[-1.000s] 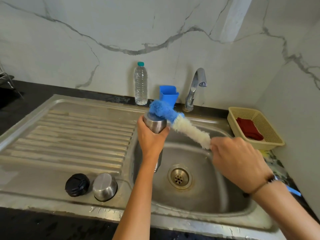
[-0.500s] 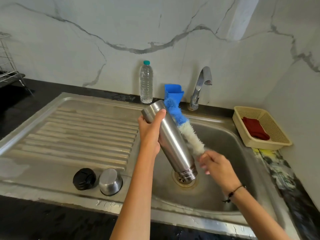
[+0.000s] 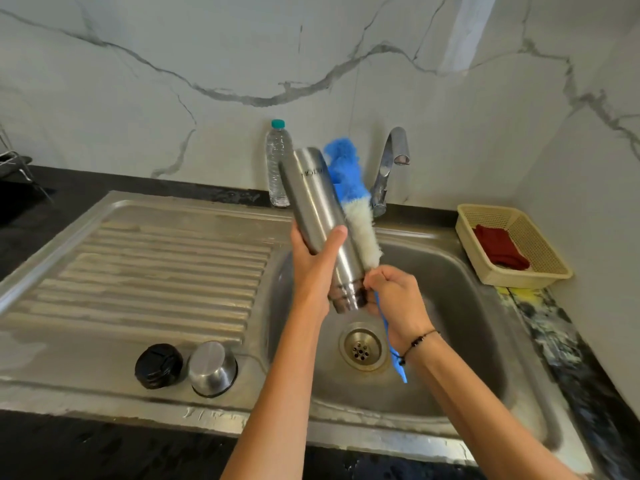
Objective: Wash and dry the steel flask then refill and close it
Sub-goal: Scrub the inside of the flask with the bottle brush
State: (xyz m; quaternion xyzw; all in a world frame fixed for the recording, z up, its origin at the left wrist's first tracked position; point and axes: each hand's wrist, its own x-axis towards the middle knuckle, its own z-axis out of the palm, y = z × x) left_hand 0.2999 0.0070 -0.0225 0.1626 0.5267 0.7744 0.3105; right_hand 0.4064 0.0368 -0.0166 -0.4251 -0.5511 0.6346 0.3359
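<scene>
The left hand (image 3: 313,271) has its grip wrapped round the middle of the steel flask (image 3: 320,223), held tilted over the sink (image 3: 460,299) with its open, threaded mouth pointing down toward the drain (image 3: 362,348). What is inside the flask cannot be seen. The right hand (image 3: 394,299) has its grip closed on the blue handle of the brush (image 3: 353,206), whose white and blue bristles lie along the flask's outer wall, touching it. On the steel drainboard (image 3: 138,271) beside the sink sit a black cap (image 3: 158,366) and, just beside it, a steel cup (image 3: 212,368) turned upside down. A clear bottle (image 3: 276,161) with a teal top stands at the wall, near the tap (image 3: 389,171). On the counter (image 3: 554,341) at right, a cream basket (image 3: 485,277) holds a red cloth (image 3: 500,247).
</scene>
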